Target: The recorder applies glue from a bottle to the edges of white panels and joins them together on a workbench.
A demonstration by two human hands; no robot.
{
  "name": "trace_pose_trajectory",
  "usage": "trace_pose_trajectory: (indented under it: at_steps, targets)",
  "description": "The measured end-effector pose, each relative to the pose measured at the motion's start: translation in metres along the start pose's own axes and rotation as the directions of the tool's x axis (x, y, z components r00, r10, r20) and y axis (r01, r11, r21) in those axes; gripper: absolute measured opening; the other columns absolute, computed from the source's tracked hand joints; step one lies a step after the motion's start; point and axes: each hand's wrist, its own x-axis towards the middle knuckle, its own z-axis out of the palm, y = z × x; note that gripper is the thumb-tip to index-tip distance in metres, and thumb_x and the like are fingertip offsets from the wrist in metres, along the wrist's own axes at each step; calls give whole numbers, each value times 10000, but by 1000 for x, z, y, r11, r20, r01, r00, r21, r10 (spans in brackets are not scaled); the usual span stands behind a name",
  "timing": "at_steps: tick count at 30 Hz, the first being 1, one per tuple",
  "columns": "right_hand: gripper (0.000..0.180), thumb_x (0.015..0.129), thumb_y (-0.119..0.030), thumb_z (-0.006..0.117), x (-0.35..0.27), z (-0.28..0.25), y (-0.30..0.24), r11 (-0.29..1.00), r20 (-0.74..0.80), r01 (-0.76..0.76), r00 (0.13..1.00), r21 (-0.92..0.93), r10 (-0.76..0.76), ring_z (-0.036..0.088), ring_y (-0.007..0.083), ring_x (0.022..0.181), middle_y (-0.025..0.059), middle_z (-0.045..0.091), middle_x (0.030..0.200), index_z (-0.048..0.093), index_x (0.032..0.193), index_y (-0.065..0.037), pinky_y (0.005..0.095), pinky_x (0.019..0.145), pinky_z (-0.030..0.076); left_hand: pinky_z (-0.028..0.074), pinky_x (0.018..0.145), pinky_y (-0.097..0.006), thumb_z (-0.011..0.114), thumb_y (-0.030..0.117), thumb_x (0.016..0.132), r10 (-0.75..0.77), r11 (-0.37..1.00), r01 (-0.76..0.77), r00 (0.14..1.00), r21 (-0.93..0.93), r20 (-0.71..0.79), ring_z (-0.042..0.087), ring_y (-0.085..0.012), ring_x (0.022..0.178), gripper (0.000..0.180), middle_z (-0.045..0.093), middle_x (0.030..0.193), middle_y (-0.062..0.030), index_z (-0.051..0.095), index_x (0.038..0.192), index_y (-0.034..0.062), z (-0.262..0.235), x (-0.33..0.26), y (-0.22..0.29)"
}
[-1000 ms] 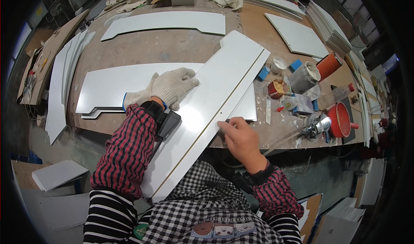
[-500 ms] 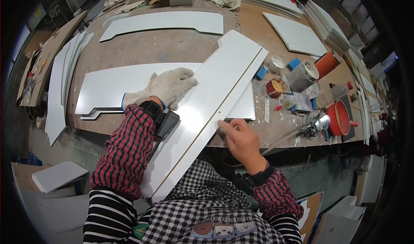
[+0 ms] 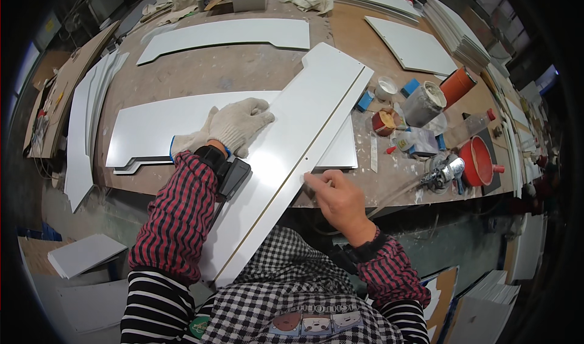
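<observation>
A long white panel (image 3: 281,125) with a dark groove along its right edge lies slantwise before me, its near end by my apron. It rests across other white panels (image 3: 152,122) on the table. My left hand (image 3: 240,124), in a cream knitted glove, is closed at the upper left edge of the slanted panel, the fingers bent over that side. Bare, my right hand (image 3: 337,199) has its fingers curled, with the index finger and thumb at the panel's right edge just below a small hole. Its other fingertips are hidden underneath.
Right of the panel stand a tin (image 3: 424,104), an orange cylinder (image 3: 457,87), a small white cup (image 3: 386,88), a clear bottle (image 3: 474,129), a red bowl (image 3: 477,161) and a metal air tool with hose (image 3: 443,172). Another shaped panel (image 3: 225,35) lies farther back.
The view has shifted slightly. My right fingers have moved a touch along the panel's edge; my left hand stays in place on the panel.
</observation>
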Motion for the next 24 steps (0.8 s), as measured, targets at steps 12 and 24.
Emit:
trace_pose_trajectory:
  at_steps: [12, 24]
  targets:
    - [284, 848, 1, 602, -20, 19, 0, 896, -82, -279, 942, 347, 325, 639, 273, 756, 133, 645, 922, 670, 1120, -47, 338, 648, 505, 491, 905, -351, 611, 459, 860, 12, 1000, -12, 1000, -19, -12, 640, -268, 1053, 524, 664, 1180, -115, 604, 1257, 117, 1, -1, 1]
    - [82, 865, -103, 600, -6, 20, -12, 972, -33, -235, 971, 26, 236, 624, 287, 687, 54, 594, 868, 615, 944, -88, 393, 551, 499, 469, 935, -351, 618, 462, 861, -12, 999, 12, 1000, -45, 0, 634, -265, 1071, 513, 671, 1171, -108, 612, 1248, 124, 1, 0, -2]
